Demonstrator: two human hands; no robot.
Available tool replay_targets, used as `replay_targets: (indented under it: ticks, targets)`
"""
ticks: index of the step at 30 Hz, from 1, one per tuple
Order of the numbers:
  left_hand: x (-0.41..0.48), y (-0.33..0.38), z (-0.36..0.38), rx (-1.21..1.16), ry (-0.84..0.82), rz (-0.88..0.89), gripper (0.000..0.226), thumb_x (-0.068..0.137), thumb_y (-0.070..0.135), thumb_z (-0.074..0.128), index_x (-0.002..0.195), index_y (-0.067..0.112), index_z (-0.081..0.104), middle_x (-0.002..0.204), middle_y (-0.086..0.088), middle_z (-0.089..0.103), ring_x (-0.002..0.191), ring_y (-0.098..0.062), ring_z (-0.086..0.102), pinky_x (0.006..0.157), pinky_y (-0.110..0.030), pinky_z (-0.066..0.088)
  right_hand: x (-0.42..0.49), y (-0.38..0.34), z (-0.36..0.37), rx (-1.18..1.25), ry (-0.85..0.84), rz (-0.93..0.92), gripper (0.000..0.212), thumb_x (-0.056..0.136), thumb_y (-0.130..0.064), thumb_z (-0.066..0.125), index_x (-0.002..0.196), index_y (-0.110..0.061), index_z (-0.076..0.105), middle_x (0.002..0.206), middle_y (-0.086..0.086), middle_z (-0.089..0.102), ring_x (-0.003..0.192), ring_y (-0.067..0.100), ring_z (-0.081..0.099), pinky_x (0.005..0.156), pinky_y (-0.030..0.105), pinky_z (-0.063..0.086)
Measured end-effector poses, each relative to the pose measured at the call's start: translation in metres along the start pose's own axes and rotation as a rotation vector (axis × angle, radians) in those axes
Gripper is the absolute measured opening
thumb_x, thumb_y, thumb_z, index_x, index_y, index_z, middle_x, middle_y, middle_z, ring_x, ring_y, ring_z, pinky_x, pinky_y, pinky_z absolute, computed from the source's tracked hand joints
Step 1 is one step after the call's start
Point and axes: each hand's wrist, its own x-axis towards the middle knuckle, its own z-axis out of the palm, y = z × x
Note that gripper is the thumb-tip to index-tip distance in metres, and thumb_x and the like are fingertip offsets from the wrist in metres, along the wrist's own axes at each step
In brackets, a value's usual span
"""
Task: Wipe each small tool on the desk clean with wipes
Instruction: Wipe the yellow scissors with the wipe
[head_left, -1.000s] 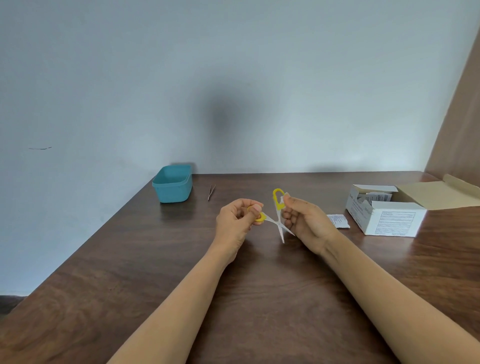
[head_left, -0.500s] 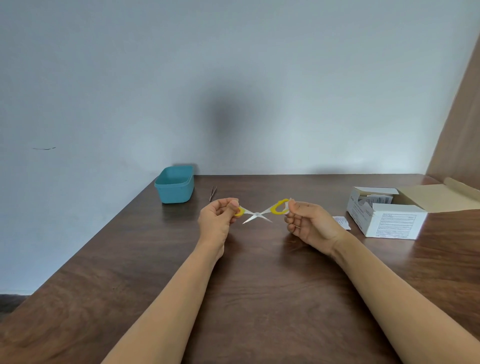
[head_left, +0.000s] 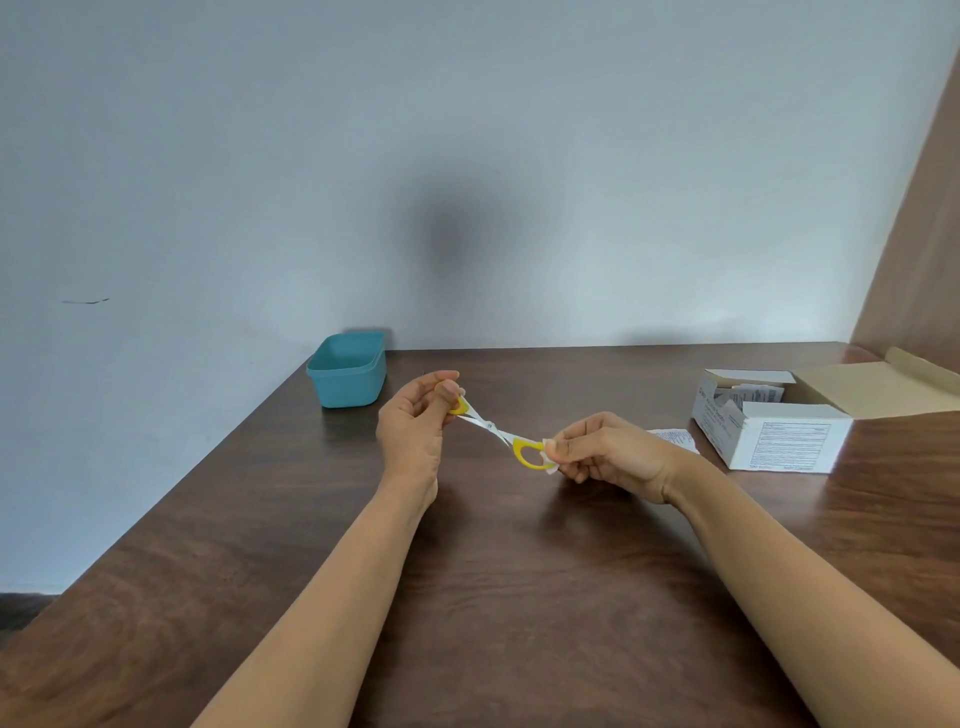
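A small pair of scissors (head_left: 491, 427) with yellow loops and pale blades is held in the air over the middle of the desk (head_left: 519, 571). It is spread so wide that it runs almost as one line from far left to near right. The far loop is pinched in the left hand (head_left: 415, 431). The near loop is pinched through a small white wipe (head_left: 549, 458) by the right hand (head_left: 608, 452), the wipe being wrapped over the loop's right edge. A white box (head_left: 779, 441) of wipes is set at the right of the desk, opened, with sachets seen inside. A flat white sachet (head_left: 672, 439) is laid just left of it.
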Motion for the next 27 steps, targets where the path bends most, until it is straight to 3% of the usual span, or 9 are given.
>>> replay_targets:
  ticks: [5, 10, 15, 18, 21, 23, 27]
  targets:
    - [-0.001, 0.003, 0.001, 0.032, -0.048, 0.078, 0.015, 0.087, 0.005, 0.066, 0.085, 0.019, 0.070, 0.076, -0.003, 0.069, 0.073, -0.009, 0.064, 0.063, -0.015, 0.052, 0.002, 0.002, 0.007, -0.173, 0.055, -0.012, 0.018, 0.084, -0.013, 0.069, 0.066, -0.012, 0.072, 0.058, -0.001, 0.058, 0.056, 0.007, 0.047, 0.054, 0.016, 0.039]
    - [-0.001, 0.006, 0.002, 0.040, -0.081, 0.102, 0.014, 0.087, 0.005, 0.066, 0.084, 0.019, 0.070, 0.077, -0.004, 0.068, 0.074, -0.011, 0.064, 0.068, -0.018, 0.053, 0.000, 0.004, 0.007, -0.152, 0.078, -0.054, 0.019, 0.084, -0.016, 0.069, 0.065, -0.015, 0.073, 0.060, -0.001, 0.059, 0.057, 0.005, 0.047, 0.054, 0.015, 0.039]
    - [-0.003, 0.006, 0.007, 0.074, -0.088, 0.099, 0.016, 0.085, 0.006, 0.068, 0.084, 0.021, 0.072, 0.080, -0.003, 0.070, 0.082, -0.017, 0.065, 0.079, -0.030, 0.055, 0.002, 0.007, 0.012, -0.228, 0.085, -0.086, 0.021, 0.086, -0.021, 0.068, 0.066, -0.019, 0.073, 0.066, -0.004, 0.065, 0.065, 0.007, 0.049, 0.056, 0.016, 0.040]
    - [-0.005, 0.006, 0.010, 0.010, -0.069, 0.114, 0.011, 0.085, 0.010, 0.069, 0.094, 0.015, 0.071, 0.082, -0.001, 0.071, 0.083, -0.013, 0.066, 0.081, -0.028, 0.056, 0.003, 0.008, 0.013, -0.217, 0.118, -0.096, 0.016, 0.086, -0.023, 0.067, 0.072, -0.017, 0.073, 0.069, -0.004, 0.064, 0.066, 0.007, 0.048, 0.056, 0.016, 0.040]
    - [-0.012, 0.001, 0.016, -0.141, 0.032, 0.055, 0.033, 0.082, 0.031, 0.065, 0.110, 0.014, 0.064, 0.094, 0.002, 0.071, 0.088, -0.007, 0.067, 0.082, -0.021, 0.054, 0.007, 0.008, 0.019, -0.018, 0.206, -0.126, 0.015, 0.088, -0.020, 0.064, 0.077, -0.013, 0.072, 0.060, -0.007, 0.054, 0.058, 0.004, 0.043, 0.057, 0.017, 0.035]
    - [-0.016, -0.007, 0.016, -0.083, 0.076, -0.022, 0.038, 0.080, 0.045, 0.059, 0.102, 0.015, 0.066, 0.093, 0.001, 0.071, 0.087, -0.008, 0.066, 0.077, -0.020, 0.052, 0.010, 0.007, 0.023, 0.212, 0.289, -0.123, 0.022, 0.090, -0.019, 0.062, 0.072, -0.015, 0.074, 0.060, -0.005, 0.047, 0.059, 0.006, 0.039, 0.058, 0.019, 0.034]
    - [-0.021, -0.022, 0.014, 0.258, -0.137, -0.041, 0.034, 0.095, 0.038, 0.054, 0.084, 0.011, 0.072, 0.077, -0.001, 0.071, 0.066, -0.004, 0.064, 0.061, -0.014, 0.048, 0.013, 0.007, 0.023, 0.557, 0.388, -0.108, 0.019, 0.089, -0.018, 0.062, 0.073, -0.016, 0.073, 0.066, -0.001, 0.052, 0.062, 0.008, 0.045, 0.057, 0.018, 0.043]
